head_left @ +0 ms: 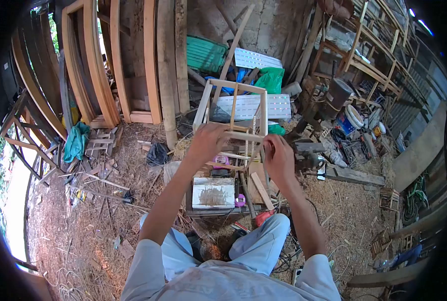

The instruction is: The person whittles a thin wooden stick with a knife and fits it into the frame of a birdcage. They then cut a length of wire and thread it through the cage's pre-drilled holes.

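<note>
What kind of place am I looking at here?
Most likely a rough woodworking shop: door frames lean against the wall, shavings cover the floor, and both hands hold a small slatted wooden frame.

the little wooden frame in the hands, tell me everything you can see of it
The wooden frame is an open, box-like skeleton of thin pale slats, unpainted, with square posts and crossbars and nothing filling the gaps. It is held up, tilted away, above a cluttered low work board. The left hand grips its near lower rail; the right hand pinches a thin upright at the near right corner.
</note>
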A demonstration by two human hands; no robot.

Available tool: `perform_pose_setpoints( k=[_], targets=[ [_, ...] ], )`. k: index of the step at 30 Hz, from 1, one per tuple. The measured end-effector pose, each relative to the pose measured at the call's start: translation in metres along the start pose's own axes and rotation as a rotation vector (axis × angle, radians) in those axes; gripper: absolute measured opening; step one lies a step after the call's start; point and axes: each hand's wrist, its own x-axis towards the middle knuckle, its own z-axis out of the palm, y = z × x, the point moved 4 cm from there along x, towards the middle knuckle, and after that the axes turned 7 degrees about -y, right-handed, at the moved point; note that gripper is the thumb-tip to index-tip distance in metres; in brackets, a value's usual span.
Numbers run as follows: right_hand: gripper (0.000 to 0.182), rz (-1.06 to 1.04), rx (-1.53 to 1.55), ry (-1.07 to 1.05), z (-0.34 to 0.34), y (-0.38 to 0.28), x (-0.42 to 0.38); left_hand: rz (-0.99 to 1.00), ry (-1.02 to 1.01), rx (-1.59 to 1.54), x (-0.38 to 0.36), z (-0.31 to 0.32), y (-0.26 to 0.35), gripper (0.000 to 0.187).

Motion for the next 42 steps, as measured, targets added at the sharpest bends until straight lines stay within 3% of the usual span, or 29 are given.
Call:
perform_pose_setpoints(
  k=[5, 9, 11, 13, 16, 20, 23, 27, 35, 37, 41, 42],
  targets=[
    [0.012, 0.026, -0.029, 0.031, 0.014, 0.032, -0.031, -0.001, -0.048, 0.03, 0.026, 0.009, -0.019, 0.025],
    [0.022, 0.118, 0.14, 0.069, 0.02, 0.056, -0.054, -0.068, -0.14, 0.06, 0.039, 0.023, -0.037, 0.025],
    [0.017, 0.278, 0.165, -0.113, 0.033, 0.071, -0.07, 0.038, -0.131, 0.22, 0.045, 0.033, -0.05, 0.025],
    [0.02, 0.219, 0.118, -0.106, 0.039, 0.078, -0.081, -0.001, -0.184, 0.222, 0.056, 0.024, -0.048, 0.021],
    [0.022, 0.397, 0.217, -0.202, 0.054, 0.099, -0.101, 0.074, -0.057, 0.172, 0.062, 0.005, -0.038, 0.022],
    [0.02, 0.391, 0.13, -0.145, 0.069, 0.123, -0.113, -0.065, -0.13, 0.208, 0.08, -0.055, 0.006, 0.026],
    [0.019, 0.449, 0.047, -0.238, 0.083, 0.137, -0.118, -0.078, -0.098, 0.09, 0.075, -0.063, 0.009, 0.028],
    [0.018, 0.336, -0.011, -0.233, 0.139, 0.19, -0.154, -0.093, -0.125, 0.083, 0.049, -0.035, 0.001, 0.031],
    [0.022, 0.33, 0.079, -0.249, 0.151, 0.182, -0.182, -0.132, -0.162, 0.268, 0.034, -0.029, 0.005, 0.033],
    [0.021, 0.246, -0.078, -0.08, 0.158, 0.182, -0.188, -0.132, -0.252, 0.233, 0.03, -0.027, 0.007, 0.036],
    [0.021, 0.361, -0.317, -0.084, 0.158, 0.149, -0.201, -0.014, -0.107, 0.292, 0.016, -0.031, 0.021, 0.038],
    [0.022, 0.422, -0.338, -0.254, 0.168, 0.144, -0.211, -0.037, -0.146, 0.27, 0.014, -0.03, 0.022, 0.039]
  ],
)
